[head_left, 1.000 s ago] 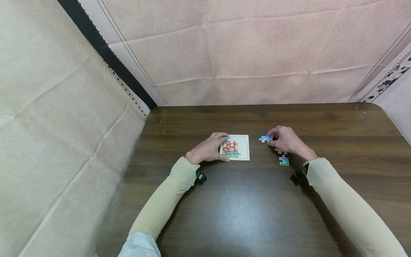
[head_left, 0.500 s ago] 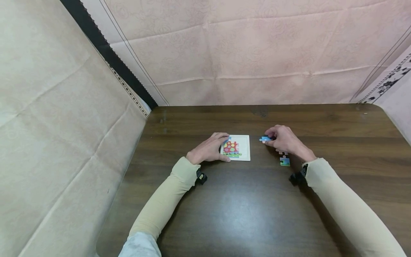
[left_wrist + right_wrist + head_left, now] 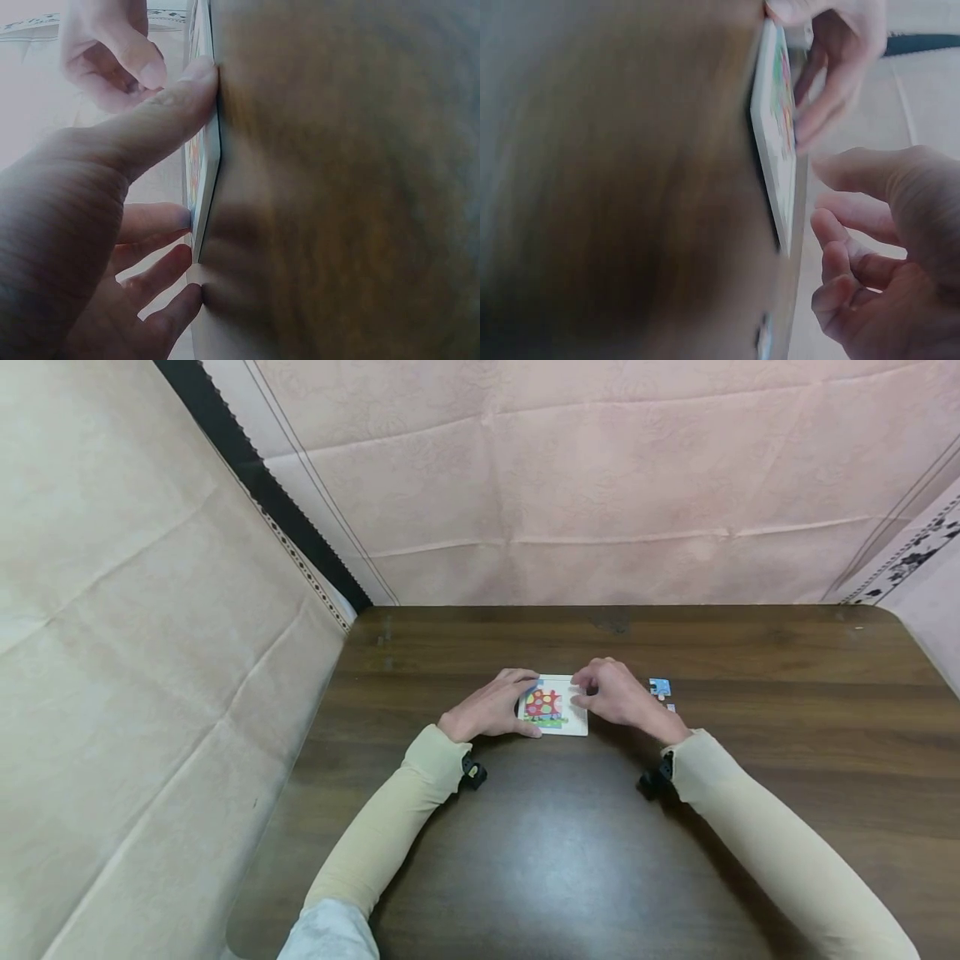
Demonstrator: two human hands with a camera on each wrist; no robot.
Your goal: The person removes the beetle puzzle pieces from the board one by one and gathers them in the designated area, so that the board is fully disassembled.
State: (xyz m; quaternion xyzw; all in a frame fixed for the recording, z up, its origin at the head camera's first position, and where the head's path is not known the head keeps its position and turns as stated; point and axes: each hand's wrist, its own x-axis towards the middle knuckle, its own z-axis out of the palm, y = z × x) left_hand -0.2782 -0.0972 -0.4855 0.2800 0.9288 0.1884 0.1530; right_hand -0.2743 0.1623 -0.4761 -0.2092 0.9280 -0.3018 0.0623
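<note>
A small white-framed puzzle (image 3: 573,718) with a red spotted picture lies on the table. My left hand (image 3: 491,703) spans its left side, the thumb at the near edge and fingers at the far corner; the left wrist view shows the thumb (image 3: 161,120) over the frame's edge. Above the frame's right side, my right hand (image 3: 617,693) has thumb and fingertips brought close together, pinching a blue puzzle piece that the fingers largely hide. In the right wrist view these fingertips (image 3: 832,176) stand just off the frame.
Right of my right hand lies another blue puzzle piece (image 3: 660,687). The pink tip of one more piece (image 3: 671,707) shows beside my wrist, the rest covered. Pale cloth (image 3: 600,485) hangs behind the brown table (image 3: 525,843).
My right hand has moved left with the blue puzzle piece, from the loose pieces to the frame. The piece formerly under it now shows. My left hand stays at the frame.
</note>
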